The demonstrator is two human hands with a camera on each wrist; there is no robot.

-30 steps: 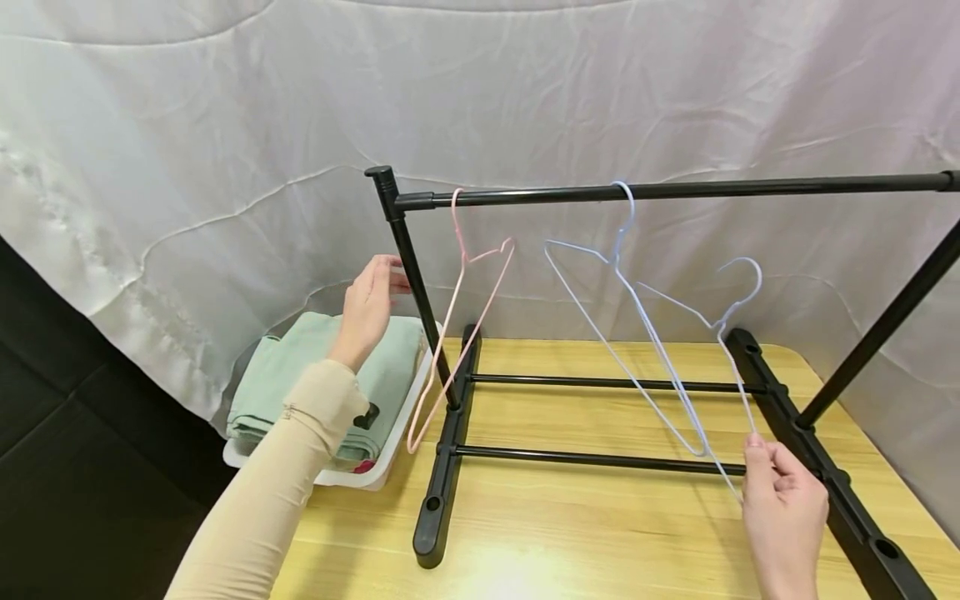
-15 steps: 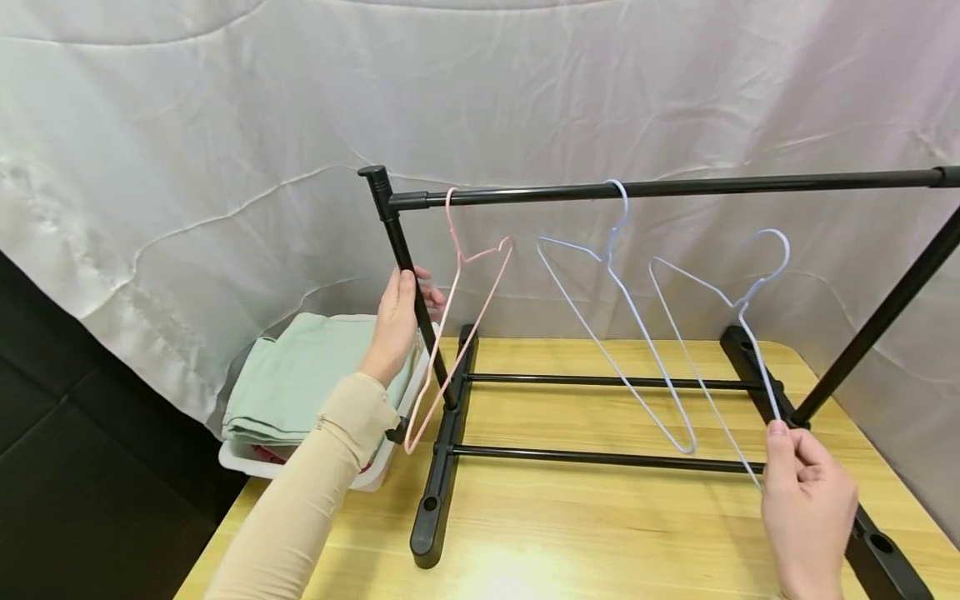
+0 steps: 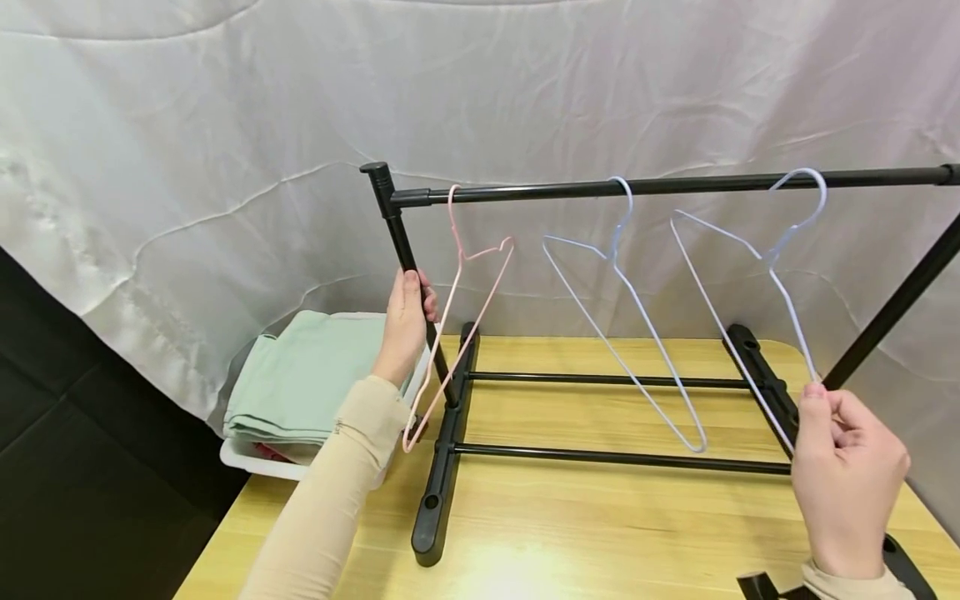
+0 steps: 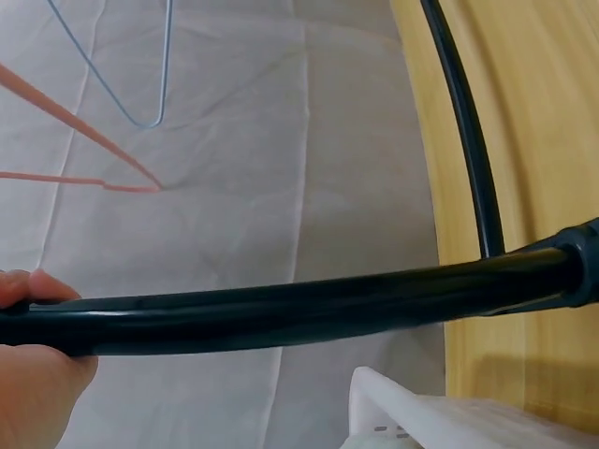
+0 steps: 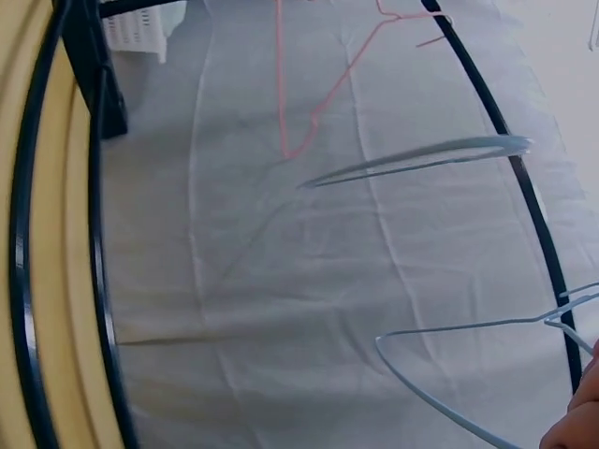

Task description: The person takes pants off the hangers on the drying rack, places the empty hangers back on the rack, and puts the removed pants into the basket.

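My left hand (image 3: 405,329) grips the left upright (image 3: 401,242) of a black clothes rack. In the left wrist view, fingers and thumb wrap round that upright (image 4: 281,313). My right hand (image 3: 847,475) pinches the lower corner of a light blue wire clothes hanger (image 3: 793,314). The hanger's hook overlaps the top rail (image 3: 525,193) near the right end in the head view. A second blue hanger (image 3: 619,229) hangs mid-rail, and a pink hanger (image 3: 459,242) hangs close to the left upright.
A white basket (image 3: 240,465) with folded pale green cloth (image 3: 315,367) stands left of the rack. The rack's black feet (image 3: 431,521) and lower crossbars (image 3: 615,456) rest over the wooden table (image 3: 570,533). A grey-white curtain (image 3: 225,125) hangs behind.
My right hand has raised the held hanger up and to the right, from beneath the rail to rail height. My left hand has moved from beside the upright to gripping it.
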